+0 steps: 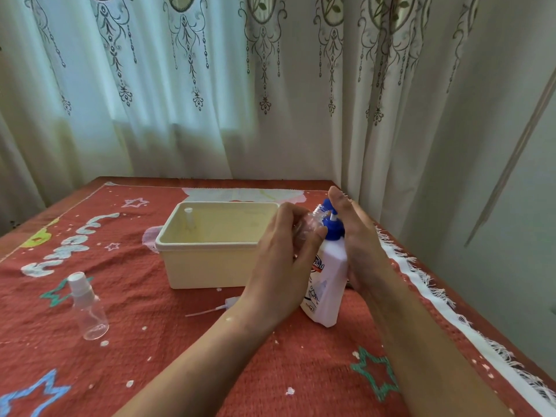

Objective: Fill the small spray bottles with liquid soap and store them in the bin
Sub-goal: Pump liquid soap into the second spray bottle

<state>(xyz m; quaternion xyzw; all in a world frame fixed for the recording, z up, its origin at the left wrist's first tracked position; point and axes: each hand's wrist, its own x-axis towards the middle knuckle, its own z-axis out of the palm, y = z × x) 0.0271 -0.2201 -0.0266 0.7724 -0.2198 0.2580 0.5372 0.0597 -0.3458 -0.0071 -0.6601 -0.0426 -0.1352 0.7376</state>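
A patterned curtain point(210, 85) hangs behind a table covered by a red cloth point(180, 356) with stars. A cream bin point(207, 263) sits on the cloth at mid table, and a stored bottle point(188, 218) stands upright in its far left corner. Just right of the bin stands the white soap bottle point(328, 284). The right hand point(358, 242), fingers straight, lies flat against its blue pump point(332, 230). The left hand point(279, 266) curls round a held bottle point(307, 227), clear and uncapped, tilted with its mouth at the pump. A spare bottle point(88, 308), capped, stands well to the left. A loose sprayer point(216, 308) lies in front of the bin
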